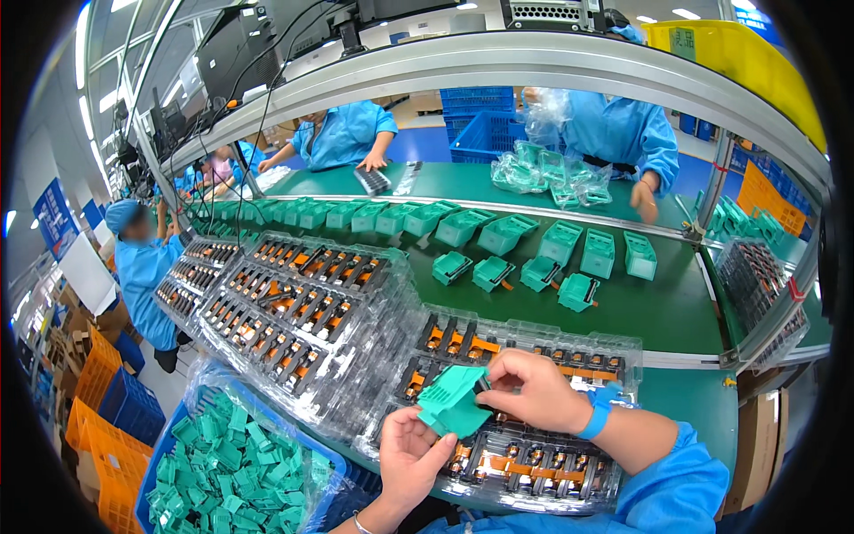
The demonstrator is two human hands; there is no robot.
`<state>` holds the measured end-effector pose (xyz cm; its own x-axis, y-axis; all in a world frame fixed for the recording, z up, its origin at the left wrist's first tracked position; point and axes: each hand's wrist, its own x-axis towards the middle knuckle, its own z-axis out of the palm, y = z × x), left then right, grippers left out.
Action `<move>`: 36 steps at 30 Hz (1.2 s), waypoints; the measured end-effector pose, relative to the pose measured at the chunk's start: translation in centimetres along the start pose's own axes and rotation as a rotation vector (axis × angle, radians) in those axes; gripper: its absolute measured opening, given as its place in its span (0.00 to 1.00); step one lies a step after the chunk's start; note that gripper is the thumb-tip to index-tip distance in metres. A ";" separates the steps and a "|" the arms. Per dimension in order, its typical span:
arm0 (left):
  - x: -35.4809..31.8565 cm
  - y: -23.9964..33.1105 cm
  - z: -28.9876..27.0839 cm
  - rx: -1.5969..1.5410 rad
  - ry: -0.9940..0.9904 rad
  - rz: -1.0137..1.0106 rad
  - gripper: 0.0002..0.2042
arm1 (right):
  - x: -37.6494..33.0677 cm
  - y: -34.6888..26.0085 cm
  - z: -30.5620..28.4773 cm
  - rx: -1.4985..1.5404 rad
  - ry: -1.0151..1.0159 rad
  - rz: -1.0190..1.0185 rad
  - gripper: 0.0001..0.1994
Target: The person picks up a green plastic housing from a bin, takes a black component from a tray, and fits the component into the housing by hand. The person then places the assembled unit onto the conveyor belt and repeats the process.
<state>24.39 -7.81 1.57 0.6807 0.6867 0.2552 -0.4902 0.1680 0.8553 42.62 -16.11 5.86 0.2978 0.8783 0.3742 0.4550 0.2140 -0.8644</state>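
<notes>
A green plastic housing (452, 402) is held above the trays by my left hand (411, 456), its fingers and thumb round the lower side. My right hand (534, 392) is closed in a pinch at the housing's right edge. A small black part (481, 386) shows there at the fingertips, most of it hidden by them. Under both hands lies a clear plastic tray (630, 360) of black parts with orange flat ribbons (543, 472). A blue band circles my right wrist.
Clear trays (342, 356) of similar parts are stacked at left. Green housings (511, 233) line the green belt, several with black pieces and orange tabs (578, 292). A blue bin (334, 458) of green pieces stands lower left. A metal frame (427, 64) crosses overhead; co-workers sit opposite.
</notes>
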 end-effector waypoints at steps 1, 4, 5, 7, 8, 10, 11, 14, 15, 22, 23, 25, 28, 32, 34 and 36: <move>0.1 -0.2 0.0 -0.006 -0.005 0.003 0.23 | 0.1 -0.8 -0.3 -0.228 0.085 -0.288 0.08; 0.0 -0.5 -0.5 0.250 0.034 0.108 0.29 | 0.3 -1.8 -2.1 -0.631 0.160 -0.770 0.10; -0.1 -0.6 -0.5 0.218 0.033 0.080 0.27 | 0.3 -2.2 -2.7 -0.706 0.165 -0.874 0.11; -0.3 -0.7 -0.5 0.177 0.014 0.052 0.26 | 0.3 -2.8 -3.7 -0.789 0.148 -0.967 0.11; -0.5 -0.9 -0.7 0.210 -0.009 0.084 0.25 | 0.2 -3.0 -4.0 -0.858 0.125 -1.060 0.10; -0.6 -1.1 -0.5 0.232 -0.041 0.114 0.24 | -0.2 -3.0 -4.7 -0.912 0.104 -1.064 0.09; -0.6 -1.0 -0.4 0.234 -0.017 0.103 0.22 | -0.4 -2.8 -5.1 -0.935 0.077 -1.064 0.09; -0.5 -0.9 -0.2 0.229 0.030 0.089 0.19 | -0.7 -2.2 -6.7 -1.019 -0.014 -1.049 0.09; -0.8 -0.8 -0.4 0.243 0.030 0.100 0.19 | -0.7 -2.0 -7.3 -1.070 -0.077 -1.045 0.09; -1.2 -1.2 -0.5 0.236 0.040 0.099 0.15 | -2.1 6.7 -15.4 -0.605 0.704 0.037 0.09; -1.1 -1.3 -0.2 0.267 0.026 0.104 0.15 | -3.1 10.0 -18.4 -0.549 0.760 0.171 0.09; -1.1 -1.2 0.0 0.307 0.036 0.110 0.14 | -4.2 13.1 -21.7 -0.278 0.867 0.462 0.09; -1.2 -1.2 -0.2 0.282 0.030 0.118 0.13 | -5.3 16.8 -24.1 -0.038 0.901 0.720 0.08; -1.4 -1.3 -0.3 0.257 0.063 0.172 0.11 | -5.1 21.5 -24.6 0.005 0.909 0.918 0.07; -1.4 -1.2 -0.3 0.257 0.059 0.177 0.10 | -5.0 23.3 -24.6 0.023 0.928 0.889 0.08; -1.6 -1.1 -0.3 0.298 0.064 0.180 0.10 | -5.0 24.3 -24.6 0.034 0.959 0.862 0.09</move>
<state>23.64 -8.87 0.05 0.5575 0.7313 0.3929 -0.4124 -0.1669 0.8956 72.84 -25.81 -8.69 0.9702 0.0839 -0.2275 -0.2016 -0.2422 -0.9491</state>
